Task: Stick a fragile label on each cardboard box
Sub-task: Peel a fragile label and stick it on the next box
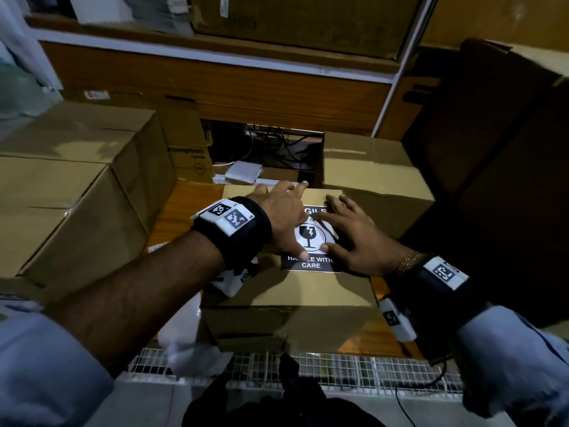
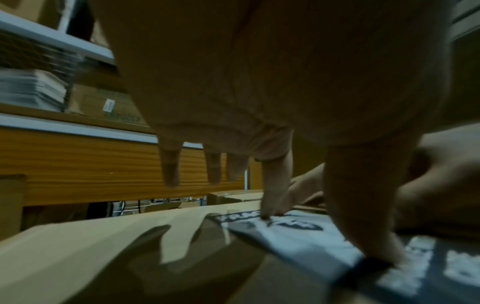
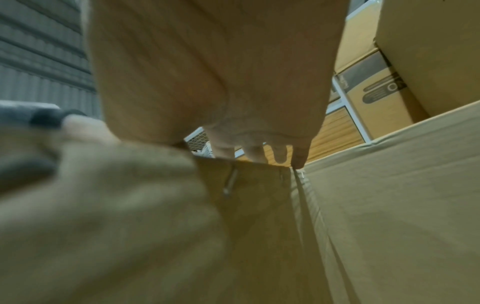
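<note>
A brown cardboard box (image 1: pixel 308 291) stands in the middle of the head view. A black and white fragile label (image 1: pixel 309 262) lies flat on its top and reads "HANDLE WITH CARE". My left hand (image 1: pixel 288 218) rests on the label's left part, fingers straight. In the left wrist view the left hand (image 2: pixel 311 144) presses the label (image 2: pixel 298 232) with its index finger and thumb, and the other fingers are raised. My right hand (image 1: pixel 349 231) lies flat on the label's right side. The right hand (image 3: pixel 233 102) has straight fingers on the cardboard box (image 3: pixel 389 205).
Two large cardboard boxes (image 1: pixel 77 195) stand at the left, and another box (image 1: pixel 369 167) behind at the right. A printed carton (image 1: pixel 184 140) is at the rear. Dark boxes (image 1: pixel 492 149) fill the right side. A white plastic bag (image 1: pixel 184 334) and wire mesh (image 1: pixel 308 365) lie near me.
</note>
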A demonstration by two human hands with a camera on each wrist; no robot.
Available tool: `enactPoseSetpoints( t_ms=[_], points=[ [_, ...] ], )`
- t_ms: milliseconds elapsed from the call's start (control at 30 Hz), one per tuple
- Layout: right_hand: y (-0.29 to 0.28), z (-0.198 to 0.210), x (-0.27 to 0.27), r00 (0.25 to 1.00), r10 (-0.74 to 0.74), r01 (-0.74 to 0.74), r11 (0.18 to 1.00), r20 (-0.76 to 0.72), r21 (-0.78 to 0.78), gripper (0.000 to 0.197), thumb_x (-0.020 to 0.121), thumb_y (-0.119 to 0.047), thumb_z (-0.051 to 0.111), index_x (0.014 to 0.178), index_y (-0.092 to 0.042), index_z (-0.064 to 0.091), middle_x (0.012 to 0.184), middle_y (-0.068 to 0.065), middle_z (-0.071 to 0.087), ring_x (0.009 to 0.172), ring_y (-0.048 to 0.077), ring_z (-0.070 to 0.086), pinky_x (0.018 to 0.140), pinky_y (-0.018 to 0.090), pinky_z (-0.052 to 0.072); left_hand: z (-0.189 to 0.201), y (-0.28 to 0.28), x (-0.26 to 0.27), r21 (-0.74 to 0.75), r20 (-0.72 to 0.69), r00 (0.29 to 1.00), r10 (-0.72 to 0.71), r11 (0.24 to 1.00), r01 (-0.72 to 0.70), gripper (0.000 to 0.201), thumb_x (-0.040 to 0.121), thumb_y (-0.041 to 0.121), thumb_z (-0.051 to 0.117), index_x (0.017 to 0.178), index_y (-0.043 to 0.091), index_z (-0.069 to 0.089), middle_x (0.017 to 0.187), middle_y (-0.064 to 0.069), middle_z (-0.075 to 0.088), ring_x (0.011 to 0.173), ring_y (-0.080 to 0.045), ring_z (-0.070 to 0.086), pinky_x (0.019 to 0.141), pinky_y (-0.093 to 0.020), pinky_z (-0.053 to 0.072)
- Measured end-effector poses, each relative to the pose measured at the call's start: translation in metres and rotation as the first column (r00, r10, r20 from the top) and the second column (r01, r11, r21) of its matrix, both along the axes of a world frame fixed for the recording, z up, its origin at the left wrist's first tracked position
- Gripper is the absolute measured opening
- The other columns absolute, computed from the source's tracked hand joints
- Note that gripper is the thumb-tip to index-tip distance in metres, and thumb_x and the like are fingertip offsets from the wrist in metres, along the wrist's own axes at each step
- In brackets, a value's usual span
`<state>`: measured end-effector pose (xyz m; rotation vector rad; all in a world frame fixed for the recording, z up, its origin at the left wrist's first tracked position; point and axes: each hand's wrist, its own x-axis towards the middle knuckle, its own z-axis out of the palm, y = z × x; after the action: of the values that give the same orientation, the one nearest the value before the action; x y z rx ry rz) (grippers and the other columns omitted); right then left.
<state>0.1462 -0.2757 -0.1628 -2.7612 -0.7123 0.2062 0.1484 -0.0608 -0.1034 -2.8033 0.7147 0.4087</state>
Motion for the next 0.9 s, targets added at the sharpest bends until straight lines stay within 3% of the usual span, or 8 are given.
enactPoseSetpoints(
  t_ms=[133,233,333,400,467,600,800,900],
  points=[
    [-0.001,0.001,0.002,0.996,-0.028,0.022,0.997,-0.079,-0.074,0.101,0.083,-0.073,0.042,0.166,-0.027,0.006,0.174,-0.007,-0.009,0.159,0.017,-0.011,0.124,0.063,0.013,-0.003,-0.006,-0.005,0.061,-0.065,0.996,0.065,0.996,-0.061,0.119,0.064,0.092,0.064,0.155,0.019,0.038,0.17,-0.011,0.007,0.152,-0.031,0.015,0.117,-0.06,0.028],
    [-0.008,0.009,0.004,0.992,-0.064,0.058,0.997,-0.112,-0.058,0.12,0.074,-0.082,0.054,0.167,-0.023,0.005,0.173,-0.009,-0.007,0.159,0.016,-0.009,0.126,0.056,0.008,-0.008,0.004,-0.002,0.043,-0.115,0.982,0.152,0.988,-0.148,0.147,0.046,0.097,0.068,0.161,0.02,0.016,0.169,-0.012,0.008,0.153,-0.033,0.014,0.12,-0.06,0.025],
    [-0.009,0.013,-0.004,0.998,-0.046,0.041,0.992,0.033,0.122,0.101,0.075,-0.07,0.073,0.159,-0.024,0.039,0.168,-0.003,0.03,0.156,0.021,0.018,0.126,0.05,0.022,-0.009,0.015,-0.001,-0.029,-0.152,0.972,0.179,0.982,-0.185,0.142,0.048,0.096,0.069,0.16,0.025,0.018,0.168,-0.01,0.016,0.151,-0.032,0.02,0.12,-0.056,0.026],
    [-0.006,0.01,-0.01,0.989,-0.001,-0.034,0.972,0.148,0.234,0.068,0.08,-0.054,0.079,0.139,-0.023,0.065,0.15,-0.002,0.056,0.14,0.017,0.046,0.117,0.045,0.042,-0.008,0.017,0.003,-0.106,-0.129,0.98,0.152,0.98,-0.166,0.118,0.066,0.092,0.062,0.159,0.028,0.026,0.166,-0.005,0.023,0.147,-0.032,0.028,0.116,-0.053,0.032],
    [-0.004,0.006,-0.015,0.982,0.039,-0.084,0.966,0.184,0.243,0.047,0.085,-0.042,0.08,0.126,-0.021,0.073,0.141,-0.002,0.062,0.13,0.013,0.055,0.109,0.039,0.049,-0.01,0.018,0.008,-0.151,-0.093,0.988,0.123,0.979,-0.136,0.093,0.08,0.085,0.055,0.156,0.035,0.034,0.166,0.0,0.027,0.143,-0.031,0.035,0.111,-0.052,0.038],
    [-0.005,0.006,-0.016,0.99,0.055,-0.076,0.984,0.132,0.162,0.067,0.088,-0.045,0.076,0.145,-0.017,0.058,0.155,-0.001,0.05,0.141,0.012,0.044,0.119,0.03,0.035,-0.013,0.015,0.007,-0.055,-0.058,0.993,0.106,0.992,-0.109,0.095,0.079,0.08,0.064,0.155,0.031,0.036,0.162,0.0,0.032,0.141,-0.03,0.036,0.108,-0.054,0.035],
    [-0.013,0.011,-0.003,0.998,0.017,-0.023,0.995,-0.066,-0.098,0.121,0.076,-0.088,0.059,0.167,-0.028,0.006,0.174,-0.011,0.003,0.159,0.021,0.001,0.128,0.055,0.009,-0.008,0.019,0.005,0.029,-0.106,0.978,0.182,0.983,-0.18,0.132,0.056,0.09,0.072,0.157,0.019,0.025,0.163,-0.008,0.027,0.146,-0.031,0.03,0.116,-0.053,0.031],
    [-0.01,0.027,-0.006,0.992,-0.022,0.013,0.998,-0.127,-0.069,0.119,0.072,-0.074,0.078,0.165,-0.031,0.017,0.173,-0.011,0.007,0.157,0.019,0.002,0.126,0.049,0.008,-0.004,0.019,0.0,-0.048,-0.105,0.982,0.157,0.985,-0.163,0.12,0.06,0.084,0.075,0.154,0.025,0.032,0.161,-0.008,0.031,0.143,-0.031,0.034,0.115,-0.051,0.034]
  ],
)
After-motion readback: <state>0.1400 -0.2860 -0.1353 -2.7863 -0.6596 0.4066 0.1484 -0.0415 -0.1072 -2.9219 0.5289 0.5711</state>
